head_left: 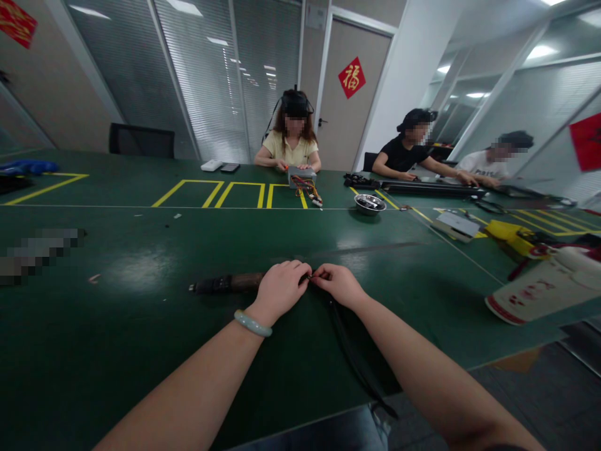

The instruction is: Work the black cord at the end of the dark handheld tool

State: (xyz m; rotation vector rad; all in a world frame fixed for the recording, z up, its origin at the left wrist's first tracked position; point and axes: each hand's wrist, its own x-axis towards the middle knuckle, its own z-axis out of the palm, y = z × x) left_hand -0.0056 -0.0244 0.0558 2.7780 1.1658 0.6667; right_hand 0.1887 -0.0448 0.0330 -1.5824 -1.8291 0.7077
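Both my hands meet at the middle of the green table [141,313]. My left hand [280,290], with a pale jade bangle on the wrist, is closed over a dark cable whose thick dark-and-brown end [225,283] sticks out to the left. My right hand [339,284] pinches something small and thin at the fingertips, right against the left hand's fingers. A black cable or strap [350,351] runs from under my right hand toward the table's near edge.
A metal bowl [369,203] sits mid-table. A person opposite handles a grey box with coloured wires [303,178]. Two more people work at the far right. A white-and-red bag [539,291] and yellow items [509,235] lie right. Yellow tape lines mark the table.
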